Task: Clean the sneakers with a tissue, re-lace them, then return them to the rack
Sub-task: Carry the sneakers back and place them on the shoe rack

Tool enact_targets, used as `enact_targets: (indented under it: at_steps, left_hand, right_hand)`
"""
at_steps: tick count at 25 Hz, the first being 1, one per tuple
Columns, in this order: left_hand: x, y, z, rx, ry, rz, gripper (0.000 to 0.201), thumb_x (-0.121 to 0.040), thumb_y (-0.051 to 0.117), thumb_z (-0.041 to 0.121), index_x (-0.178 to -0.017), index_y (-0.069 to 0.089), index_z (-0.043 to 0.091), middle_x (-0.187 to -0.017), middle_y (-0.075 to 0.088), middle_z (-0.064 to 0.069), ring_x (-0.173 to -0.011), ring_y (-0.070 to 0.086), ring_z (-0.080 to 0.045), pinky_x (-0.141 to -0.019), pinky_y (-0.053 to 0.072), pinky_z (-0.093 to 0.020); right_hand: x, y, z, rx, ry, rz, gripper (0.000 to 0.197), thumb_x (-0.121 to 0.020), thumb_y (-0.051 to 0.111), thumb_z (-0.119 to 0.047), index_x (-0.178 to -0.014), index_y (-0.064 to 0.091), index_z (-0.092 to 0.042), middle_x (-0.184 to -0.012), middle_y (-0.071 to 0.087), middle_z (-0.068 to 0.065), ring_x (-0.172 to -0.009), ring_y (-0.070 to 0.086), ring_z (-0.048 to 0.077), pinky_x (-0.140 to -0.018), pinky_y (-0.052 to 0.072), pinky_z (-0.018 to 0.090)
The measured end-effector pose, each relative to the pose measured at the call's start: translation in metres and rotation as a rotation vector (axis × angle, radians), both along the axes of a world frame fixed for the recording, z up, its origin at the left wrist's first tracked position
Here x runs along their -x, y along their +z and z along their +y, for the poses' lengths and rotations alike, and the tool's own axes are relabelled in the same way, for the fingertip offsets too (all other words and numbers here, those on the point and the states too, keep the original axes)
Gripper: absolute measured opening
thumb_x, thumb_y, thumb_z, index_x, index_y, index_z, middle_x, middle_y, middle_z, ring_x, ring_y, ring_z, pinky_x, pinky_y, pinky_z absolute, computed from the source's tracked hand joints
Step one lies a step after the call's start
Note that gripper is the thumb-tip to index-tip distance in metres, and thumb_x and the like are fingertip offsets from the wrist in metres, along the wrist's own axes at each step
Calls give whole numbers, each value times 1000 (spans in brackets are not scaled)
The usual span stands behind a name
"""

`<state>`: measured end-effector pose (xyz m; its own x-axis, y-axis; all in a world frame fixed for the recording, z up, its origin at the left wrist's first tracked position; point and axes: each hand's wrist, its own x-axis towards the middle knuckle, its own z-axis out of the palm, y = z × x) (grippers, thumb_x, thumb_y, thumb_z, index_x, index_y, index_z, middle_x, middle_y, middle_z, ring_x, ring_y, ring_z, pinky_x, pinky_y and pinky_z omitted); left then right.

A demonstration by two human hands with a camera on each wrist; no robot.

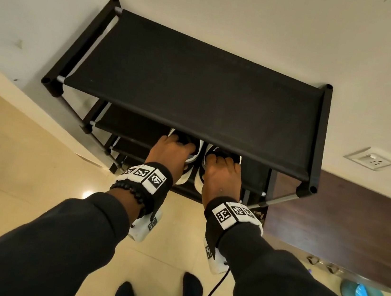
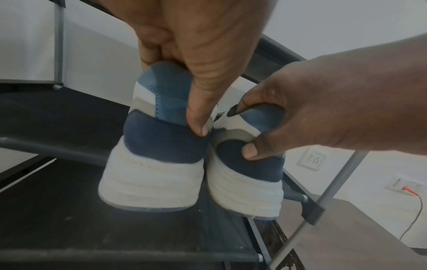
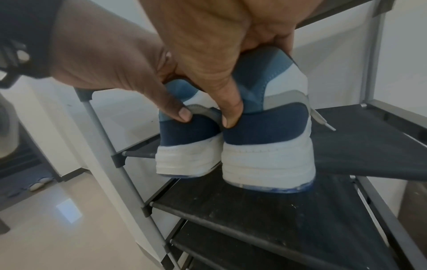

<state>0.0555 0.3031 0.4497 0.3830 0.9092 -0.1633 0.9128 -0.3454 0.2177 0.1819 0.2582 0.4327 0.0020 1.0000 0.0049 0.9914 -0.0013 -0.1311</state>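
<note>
Your left hand (image 1: 168,154) pinches the left sneaker's (image 2: 152,160) heel collar, frame centre. Your right hand (image 1: 222,173) pinches the right sneaker (image 2: 247,175) just beside it. Both soles sit on the rack's (image 1: 198,78) second shelf.

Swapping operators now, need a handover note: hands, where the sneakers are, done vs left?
Left hand: grip on the heel collar of the left sneaker, thumb down its back.
Right hand: same grip on the right sneaker.
Both sneakers stand side by side, heels out, on a lower shelf of the black rack, under the top shelf.
Done or left: can't tell whether they are being taken out or put back. One lace end hangs loose beside the right sneaker; no tissue in view.
</note>
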Motion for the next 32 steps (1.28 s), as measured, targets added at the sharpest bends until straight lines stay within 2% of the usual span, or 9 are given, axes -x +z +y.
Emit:
enact_targets:
  at_steps: [3, 5, 8, 10, 13, 17, 22, 27, 32]
  left_hand:
    - [11, 5, -7, 18, 42, 60, 56, -79, 71, 34, -129, 46, 26, -133, 47, -6, -125, 39, -28, -103, 33, -40]
    - [18, 6, -14, 67, 191, 52, 68, -74, 77, 35, -132, 42, 29, -136, 35, -13, -125, 35, -34, -103, 36, -45]
    - [24, 4, -22, 306, 363, -189, 71, -76, 77, 24, -135, 38, 27, -135, 42, -15, -123, 46, -38, -100, 45, -49]
    - [22, 0, -21, 329, 346, -270, 60, -81, 72, 19, -132, 41, 23, -126, 55, -13, -117, 55, -36, -96, 48, -46]
    - [19, -4, -15, 219, 333, -302, 43, -85, 68, 15, -123, 48, 18, -118, 61, -12, -113, 58, -33, -92, 49, -41]
    - [20, -13, -13, 155, 302, -327, 39, -87, 64, 11, -122, 48, 18, -117, 61, -11, -112, 59, -32, -93, 51, -41]
    - [22, -12, 8, 177, 395, -344, 49, -85, 67, 12, -130, 47, 17, -126, 58, -14, -120, 54, -35, -100, 45, -44]
    - [29, -14, 10, 242, 368, -328, 56, -85, 69, 17, -133, 42, 19, -126, 58, -13, -120, 54, -34, -100, 46, -46]
    - [25, -13, 0, 287, 367, -312, 83, -81, 72, 14, -144, 19, 25, -145, 40, -14, -124, 51, -37, -99, 47, -49]
  right_hand:
    - [-5, 7, -11, 16, -128, -17, 55, -68, 80, -24, -115, 55, -11, -110, 59, 14, -106, 53, 33, -90, 44, 44]
    - [-7, 10, -19, 123, -283, 60, 64, -73, 76, -35, -126, 44, -16, -129, 43, 16, -120, 41, 33, -99, 39, 45]
    - [-5, 11, -26, 237, -441, 310, 70, -78, 72, -33, -134, 32, -22, -142, 28, 17, -127, 38, 36, -100, 43, 46]
    - [-4, 6, -23, 248, -467, 455, 61, -84, 68, -25, -133, 31, -23, -137, 38, 17, -120, 49, 37, -94, 48, 45]
    - [-3, 2, -15, 158, -444, 487, 50, -87, 63, -21, -129, 36, -20, -122, 53, 14, -110, 57, 34, -88, 51, 42]
    - [2, -4, -12, 123, -406, 478, 50, -88, 62, -21, -130, 35, -20, -123, 53, 14, -110, 58, 34, -87, 51, 41]
    - [-1, -8, 5, 164, -413, 474, 61, -89, 61, -22, -140, 27, -22, -129, 48, 15, -114, 55, 35, -94, 48, 44]
    - [-3, -8, 6, 214, -412, 450, 71, -87, 62, -27, -142, 18, -20, -136, 42, 16, -118, 52, 35, -95, 47, 46]
    - [11, -9, -11, 107, -452, 340, 78, -84, 65, -31, -143, 16, -14, -139, 35, 18, -124, 44, 33, -96, 48, 42]
